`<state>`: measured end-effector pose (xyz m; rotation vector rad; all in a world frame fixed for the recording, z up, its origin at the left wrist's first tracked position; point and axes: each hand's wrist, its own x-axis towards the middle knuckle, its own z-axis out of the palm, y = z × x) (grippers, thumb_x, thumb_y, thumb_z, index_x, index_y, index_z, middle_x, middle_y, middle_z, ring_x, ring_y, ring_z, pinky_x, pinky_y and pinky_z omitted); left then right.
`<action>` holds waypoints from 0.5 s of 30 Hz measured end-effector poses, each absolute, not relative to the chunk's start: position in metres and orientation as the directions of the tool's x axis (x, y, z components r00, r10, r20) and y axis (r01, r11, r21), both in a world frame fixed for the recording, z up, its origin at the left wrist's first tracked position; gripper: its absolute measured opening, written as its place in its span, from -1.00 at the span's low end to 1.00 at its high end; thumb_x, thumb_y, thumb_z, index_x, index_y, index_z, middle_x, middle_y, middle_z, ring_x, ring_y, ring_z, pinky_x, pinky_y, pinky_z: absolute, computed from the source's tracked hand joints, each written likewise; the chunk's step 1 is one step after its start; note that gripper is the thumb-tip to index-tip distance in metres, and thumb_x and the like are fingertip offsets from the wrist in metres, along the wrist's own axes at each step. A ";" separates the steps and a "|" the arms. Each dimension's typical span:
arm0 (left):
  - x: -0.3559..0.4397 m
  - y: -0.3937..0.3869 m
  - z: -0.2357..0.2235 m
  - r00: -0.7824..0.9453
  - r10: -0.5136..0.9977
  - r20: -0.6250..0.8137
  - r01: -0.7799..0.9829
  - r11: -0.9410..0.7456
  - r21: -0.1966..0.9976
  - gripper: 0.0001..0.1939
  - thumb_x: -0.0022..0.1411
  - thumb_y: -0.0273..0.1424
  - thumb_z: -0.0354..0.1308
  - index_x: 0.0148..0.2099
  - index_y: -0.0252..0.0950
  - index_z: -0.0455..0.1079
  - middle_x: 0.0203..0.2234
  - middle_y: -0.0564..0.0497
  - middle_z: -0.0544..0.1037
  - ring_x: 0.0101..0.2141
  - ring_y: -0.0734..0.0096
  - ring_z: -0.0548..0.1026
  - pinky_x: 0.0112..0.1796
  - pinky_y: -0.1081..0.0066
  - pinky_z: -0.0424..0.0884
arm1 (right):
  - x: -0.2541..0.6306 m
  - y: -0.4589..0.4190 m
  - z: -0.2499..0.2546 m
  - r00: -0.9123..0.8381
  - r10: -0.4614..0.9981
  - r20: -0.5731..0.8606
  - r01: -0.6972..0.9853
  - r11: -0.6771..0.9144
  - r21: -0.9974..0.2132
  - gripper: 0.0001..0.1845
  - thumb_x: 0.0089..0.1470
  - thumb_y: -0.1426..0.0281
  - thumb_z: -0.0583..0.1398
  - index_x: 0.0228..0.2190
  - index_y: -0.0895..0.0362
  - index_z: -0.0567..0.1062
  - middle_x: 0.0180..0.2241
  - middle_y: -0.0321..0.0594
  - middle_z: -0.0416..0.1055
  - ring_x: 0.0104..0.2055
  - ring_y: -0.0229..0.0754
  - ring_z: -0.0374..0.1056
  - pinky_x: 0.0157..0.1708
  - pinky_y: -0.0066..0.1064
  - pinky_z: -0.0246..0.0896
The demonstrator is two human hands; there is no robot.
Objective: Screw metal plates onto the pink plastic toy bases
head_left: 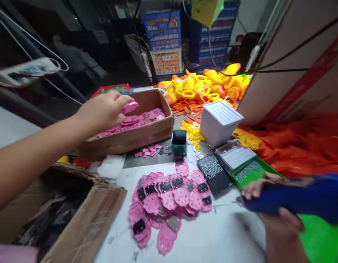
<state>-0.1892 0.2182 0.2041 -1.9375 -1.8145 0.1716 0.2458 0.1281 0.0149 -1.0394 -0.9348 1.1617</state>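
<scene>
My left hand [101, 109] is closed round a pink plastic piece [130, 106] above an open cardboard box [133, 137] of similar pink pieces [136, 122]. At the lower right, my right hand [285, 215] wraps round a blue electric screwdriver [292, 193], its tip pointing left; motion blurs the tool. Between the hands, a pile of pink plastic pieces [169, 193] lies on the white table [218, 233], several with black or grey rectangles on them. By the screwdriver's tip are a black tray of screws [215, 174] and a green tray [267, 166].
A small dark green cup [179, 142] and a white box [220, 122] stand behind the pile. Yellow plastic parts [207, 86] are heaped at the back, orange ones [300, 146] at right. Another cardboard box [103, 215] stands lower left. Cables [289, 56] hang overhead.
</scene>
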 end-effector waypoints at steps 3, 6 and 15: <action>-0.123 0.153 0.205 0.391 0.893 0.223 0.905 -0.329 -0.269 -0.55 0.24 -0.29 -0.17 0.13 -0.17 0.30 -0.17 -0.01 0.27 -0.15 0.31 0.35 -0.14 0.29 0.28 | 0.260 0.115 0.022 0.071 0.990 0.121 -0.337 0.137 -0.931 -0.43 -0.24 -0.05 0.30 -0.21 -0.03 0.42 -0.47 -0.25 0.33 -0.40 -0.07 0.35 -0.44 -0.18 0.37; -0.057 0.079 0.187 0.594 0.785 0.176 0.801 -0.597 -0.040 -0.55 0.26 -0.39 -0.18 0.11 -0.02 0.34 -0.16 -0.07 0.37 -0.21 0.32 0.39 -0.24 0.34 0.35 | 0.257 0.119 0.026 -0.055 0.974 0.220 -0.494 0.165 -0.854 -0.50 -0.18 0.14 0.28 -0.16 0.03 0.37 -0.49 -0.29 0.30 -0.46 -0.14 0.34 -0.44 -0.21 0.37; 0.030 -0.025 0.076 0.713 0.699 0.048 0.698 -0.715 0.033 -0.60 0.18 -0.48 0.03 0.08 -0.20 0.33 -0.21 -0.17 0.47 -0.36 0.26 0.39 -0.38 0.30 0.36 | 0.255 0.129 0.026 -0.069 0.951 0.303 -0.531 0.222 -0.818 -0.46 -0.19 0.23 0.29 -0.12 0.05 0.34 -0.51 -0.35 0.34 -0.48 -0.20 0.37 -0.47 -0.34 0.33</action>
